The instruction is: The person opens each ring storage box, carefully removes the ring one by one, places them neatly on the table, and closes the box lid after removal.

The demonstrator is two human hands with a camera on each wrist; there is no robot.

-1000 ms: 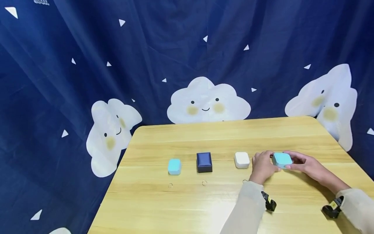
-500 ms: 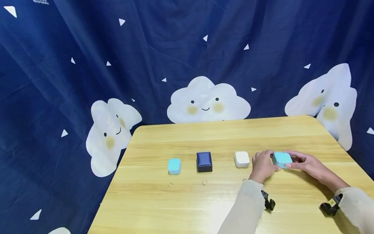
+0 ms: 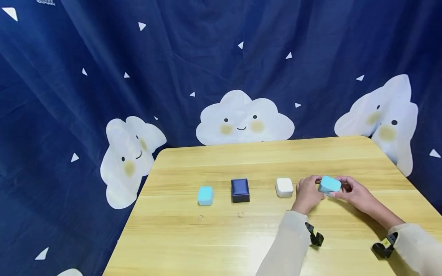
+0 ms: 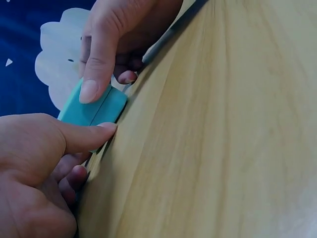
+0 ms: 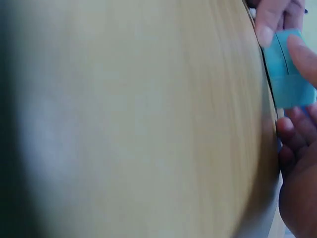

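Observation:
My left hand [image 3: 307, 194] and right hand [image 3: 355, 193] hold a turquoise ring box [image 3: 329, 184] between them at the right of the table, one hand on each side. The box is closed and slightly tilted. In the left wrist view, a thin seam crosses its turquoise side [image 4: 85, 113]. There the left thumb [image 4: 91, 136] presses the lower part, while the right thumb [image 4: 94, 79] lies over the part above the seam. The right wrist view has both thumbs on the box [image 5: 292, 91] too, with the right fingers [image 5: 297, 126] curled below it.
To the left stand a white ring box [image 3: 284, 187], a dark blue ring box [image 3: 239, 190] and another turquoise one [image 3: 205, 195], all closed. Thin rings lie in front of the blue box [image 3: 240, 214] and the far-left box [image 3: 200, 217]. A dark blue cloud-print curtain [image 3: 179, 46] hangs behind the table.
Both hands have lifted and shifted the turquoise box slightly left, and it is now more tilted. The other boxes and the rings stay put; the head view has shifted a little.

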